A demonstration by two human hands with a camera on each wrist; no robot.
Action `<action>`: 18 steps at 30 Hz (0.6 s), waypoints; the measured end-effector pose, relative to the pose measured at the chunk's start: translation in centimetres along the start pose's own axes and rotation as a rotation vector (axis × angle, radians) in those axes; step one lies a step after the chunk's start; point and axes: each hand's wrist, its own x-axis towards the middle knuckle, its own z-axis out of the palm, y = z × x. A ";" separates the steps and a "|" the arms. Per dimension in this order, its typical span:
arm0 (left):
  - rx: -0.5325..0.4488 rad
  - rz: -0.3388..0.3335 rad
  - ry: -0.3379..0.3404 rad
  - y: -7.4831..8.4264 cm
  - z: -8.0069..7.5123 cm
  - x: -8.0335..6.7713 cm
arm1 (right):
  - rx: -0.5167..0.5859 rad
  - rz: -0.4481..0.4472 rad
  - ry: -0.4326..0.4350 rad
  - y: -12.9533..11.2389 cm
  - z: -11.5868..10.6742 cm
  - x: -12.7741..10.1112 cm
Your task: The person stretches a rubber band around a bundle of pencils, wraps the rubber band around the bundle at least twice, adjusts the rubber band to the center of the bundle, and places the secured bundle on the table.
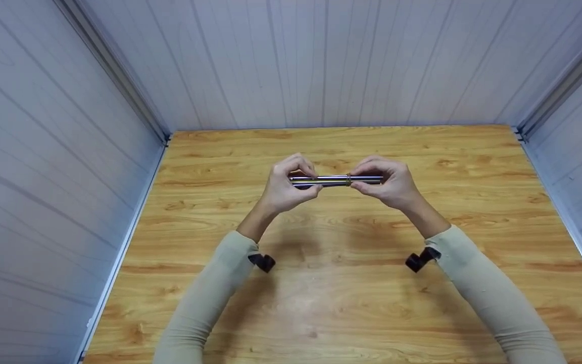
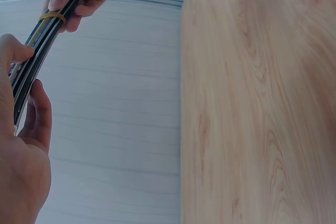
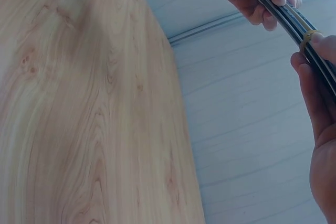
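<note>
A bundle of dark pens (image 1: 335, 180) bound by a yellow rubber band (image 1: 348, 180) is held in the air over the far middle of the table (image 1: 351, 283), its long axis running left to right. The left hand (image 1: 286, 184) pinches its left end, the right hand (image 1: 389, 183) grips its right end, fingertips just beside the band. Grey panelled walls (image 1: 43, 177) enclose the table; nothing stands between the hands.

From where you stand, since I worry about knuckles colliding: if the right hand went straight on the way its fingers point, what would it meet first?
Probably the left hand. The right hand points leftward along the banded bundle of rods both hands grip above the table. Only the rubber band and bare rod lie between.
</note>
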 end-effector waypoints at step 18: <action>0.125 0.100 -0.063 -0.1 0.6 -0.2 | 0.055 0.004 0.009 0.0 0.3 -0.1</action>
